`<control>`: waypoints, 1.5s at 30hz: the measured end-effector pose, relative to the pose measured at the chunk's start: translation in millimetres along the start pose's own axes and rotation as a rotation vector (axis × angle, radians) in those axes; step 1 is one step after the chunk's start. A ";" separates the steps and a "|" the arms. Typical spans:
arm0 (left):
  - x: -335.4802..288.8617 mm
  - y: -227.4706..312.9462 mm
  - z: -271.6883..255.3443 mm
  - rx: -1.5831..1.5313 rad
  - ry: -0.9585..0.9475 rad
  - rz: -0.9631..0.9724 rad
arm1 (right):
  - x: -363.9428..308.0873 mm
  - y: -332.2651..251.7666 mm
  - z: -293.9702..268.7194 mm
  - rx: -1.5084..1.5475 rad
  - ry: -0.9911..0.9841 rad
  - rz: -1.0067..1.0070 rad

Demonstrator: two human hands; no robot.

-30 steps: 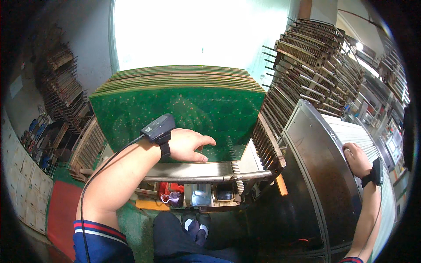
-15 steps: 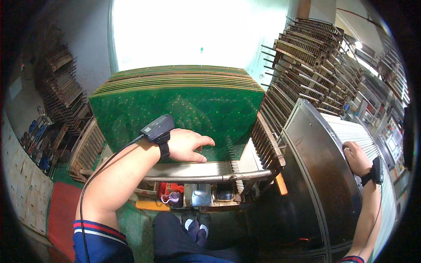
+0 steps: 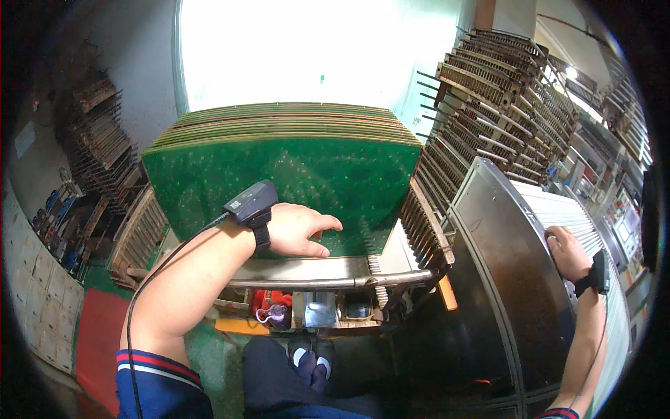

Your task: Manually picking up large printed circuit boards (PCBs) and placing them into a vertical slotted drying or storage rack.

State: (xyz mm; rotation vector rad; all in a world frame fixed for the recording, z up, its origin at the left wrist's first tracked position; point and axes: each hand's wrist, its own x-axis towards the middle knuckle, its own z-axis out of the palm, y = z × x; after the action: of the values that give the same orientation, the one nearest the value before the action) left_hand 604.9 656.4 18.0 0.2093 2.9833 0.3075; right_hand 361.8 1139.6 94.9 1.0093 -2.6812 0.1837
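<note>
A row of large green circuit boards (image 3: 286, 167) stands on edge in a slotted rack (image 3: 426, 241). In front of the nearest board's lower half is my left hand (image 3: 296, 230), its thumb and fingers apart and nothing held. Whether its fingertips touch that board I cannot tell. Over at the right, my right hand (image 3: 569, 253) rests on the edge of a metal machine (image 3: 506, 230), beside its pale ribbed top. Its fingers lie loosely bent on that edge, with no separate object seen in them. Both wrists wear black strapped devices.
Stacked slotted racks (image 3: 499, 105) rise behind the machine, and more racks (image 3: 105, 129) stand at the far left. Below the rack's front rail (image 3: 314, 283) sit small bins with a red cloth (image 3: 261, 302) and a purple item. A bright white panel (image 3: 300, 52) is behind the boards.
</note>
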 end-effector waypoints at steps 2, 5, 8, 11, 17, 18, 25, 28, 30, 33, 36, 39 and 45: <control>-0.1 1.0 -0.5 -0.001 0.003 -0.012 | 0.5 0.4 0.2 -0.002 -0.002 -0.014; -0.1 0.8 0.0 -0.009 -0.007 -0.017 | 1.8 4.3 1.6 -0.007 0.000 -0.030; 0.1 1.0 -0.7 -0.009 0.002 -0.014 | 1.2 2.4 1.0 -0.004 0.000 -0.031; 0.2 0.8 0.1 -0.006 -0.005 -0.016 | 1.3 2.8 1.8 0.001 0.002 -0.026; -0.4 0.0 0.7 -0.007 0.002 -0.019 | 1.1 -2.5 -0.8 -0.011 -0.011 -0.017; 0.5 -0.1 0.6 -0.005 0.006 -0.011 | 0.0 -2.8 -0.8 -0.008 -0.019 -0.005; 0.6 -0.7 0.2 -0.007 0.011 0.000 | 0.8 -0.4 -0.5 -0.026 -0.021 -0.006; 1.0 -0.4 1.1 -0.003 0.002 -0.011 | 1.1 0.9 0.4 0.008 -0.016 0.000; 1.1 -0.4 0.9 0.001 -0.002 -0.009 | 2.3 3.3 1.8 -0.014 -0.025 0.004; 1.0 -0.7 1.1 0.005 -0.006 -0.013 | 1.2 -1.9 -1.3 -0.005 -0.016 0.006; 1.0 -1.5 1.8 0.004 -0.003 -0.006 | 1.2 -1.3 0.4 -0.026 -0.025 0.005; 0.2 0.6 -0.1 -0.005 -0.001 -0.002 | 0.1 -1.9 -0.4 -0.003 -0.007 0.011; 1.2 -1.7 1.9 -0.002 0.002 0.002 | -0.2 -1.8 0.8 -0.020 0.003 0.002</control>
State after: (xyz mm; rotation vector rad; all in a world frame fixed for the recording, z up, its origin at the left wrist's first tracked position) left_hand 603.7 655.2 15.7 0.2125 2.9851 0.3115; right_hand 362.9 1138.2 94.1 0.9999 -2.6759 0.1580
